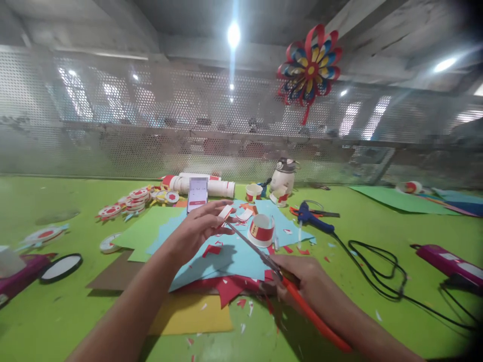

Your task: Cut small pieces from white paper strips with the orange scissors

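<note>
My left hand (pixel 199 229) pinches a small white and red paper piece (pixel 225 212) between thumb and fingers. Around the orange handles of a pair of scissors (pixel 307 311) my right hand (pixel 302 281) is closed, and the blades point up and left, their tips at the paper piece. Just right of the blades stands a cut-down red and white paper cup (pixel 261 230). Under both hands lie light blue paper sheets (pixel 204 266), with a red scrap (pixel 212 250) on top.
A phone (pixel 197 193) leans against stacked paper cups (pixel 221 188). Behind stands a white jug (pixel 283 176). At right lie a blue glue gun (pixel 313 217), its black cable and a purple power strip (pixel 451 264). Finished paper discs (pixel 138 201) and a round mirror (pixel 61 266) are at left.
</note>
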Tool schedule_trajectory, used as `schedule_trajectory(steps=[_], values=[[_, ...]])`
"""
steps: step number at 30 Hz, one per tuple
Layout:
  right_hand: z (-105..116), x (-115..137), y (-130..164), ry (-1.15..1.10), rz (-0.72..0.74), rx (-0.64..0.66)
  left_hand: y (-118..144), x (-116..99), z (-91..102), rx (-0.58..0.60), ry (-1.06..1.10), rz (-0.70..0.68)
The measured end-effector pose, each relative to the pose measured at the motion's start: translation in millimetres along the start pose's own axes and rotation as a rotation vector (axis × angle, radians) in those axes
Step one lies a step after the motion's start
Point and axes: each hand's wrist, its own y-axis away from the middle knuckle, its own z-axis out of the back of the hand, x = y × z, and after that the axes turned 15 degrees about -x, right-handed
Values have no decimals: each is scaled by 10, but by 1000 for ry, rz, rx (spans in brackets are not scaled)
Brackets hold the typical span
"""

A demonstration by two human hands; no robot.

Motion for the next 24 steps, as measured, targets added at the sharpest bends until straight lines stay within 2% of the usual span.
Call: schedule_trajectory(steps=[3,8,12,16,24], values=[[0,10,2,-2,-4,-2,-23,-20,40,36,48,23],[2,9,-17,5,3,-35,-51,20,65,11,106,42],[8,-9,-20,-2,15,-26,-49,31,84,43,130,54],[24,-31,-10,-56,6,4,-43,14,100,5,186,17],[82,-130,33,-194,-33,89,-47,41,113,95,195,-58]])
